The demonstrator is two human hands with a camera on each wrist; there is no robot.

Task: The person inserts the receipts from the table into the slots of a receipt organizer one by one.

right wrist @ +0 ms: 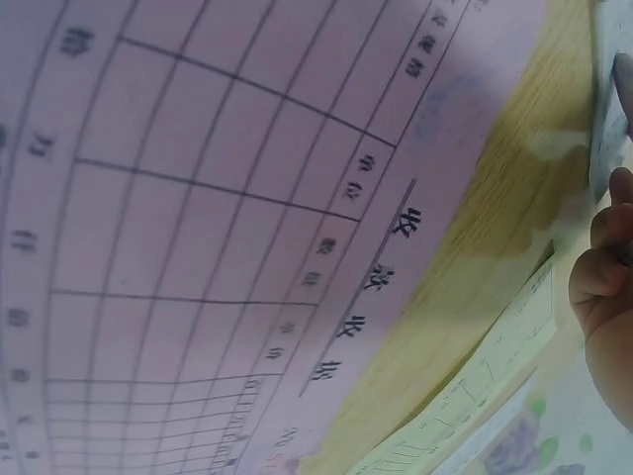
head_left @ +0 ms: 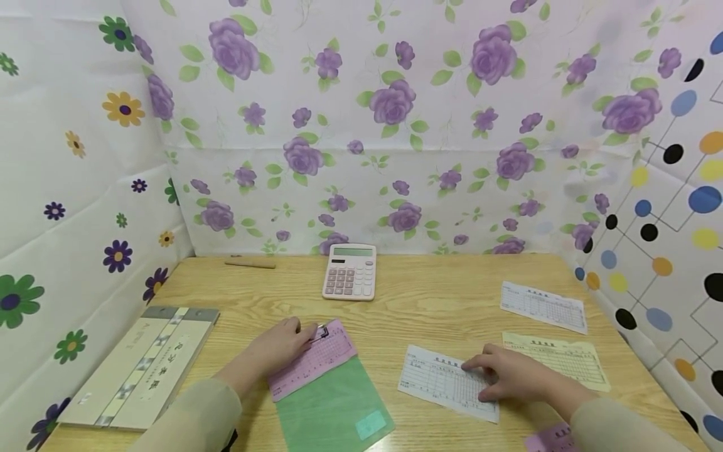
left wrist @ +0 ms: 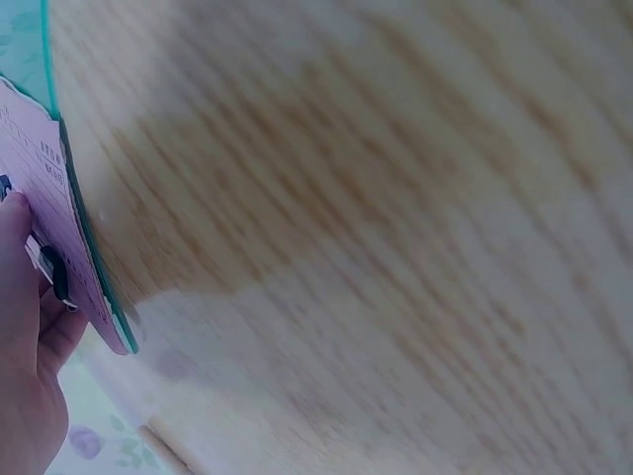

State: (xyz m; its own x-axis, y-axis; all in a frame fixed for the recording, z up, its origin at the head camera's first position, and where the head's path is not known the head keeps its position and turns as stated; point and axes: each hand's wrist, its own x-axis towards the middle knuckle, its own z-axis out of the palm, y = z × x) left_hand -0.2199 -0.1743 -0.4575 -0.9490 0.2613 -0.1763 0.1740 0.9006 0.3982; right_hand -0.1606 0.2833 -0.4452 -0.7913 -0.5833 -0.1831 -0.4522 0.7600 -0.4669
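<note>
My left hand (head_left: 285, 345) grips the top edge of a pink receipt slip (head_left: 316, 364) at a black binder clip (head_left: 323, 331). A green folder (head_left: 333, 408) lies beneath that slip. In the left wrist view the thumb lies on top of the slip (left wrist: 49, 188) by the clip (left wrist: 56, 275), with other fingers below the edge. My right hand (head_left: 511, 376) rests on a white receipt slip (head_left: 435, 376), thumb and forefinger spread apart on its right part. Close to the right wrist camera is another pink slip (right wrist: 218, 198), partly hidden by the forearm in the head view.
A pink calculator (head_left: 350, 273) stands at the back middle. Left of it lies a thin brown stick (head_left: 250, 264). A stack of beige ledgers (head_left: 130, 370) sits at the left edge. A yellow slip (head_left: 565, 358) and another white slip (head_left: 542, 307) lie at the right.
</note>
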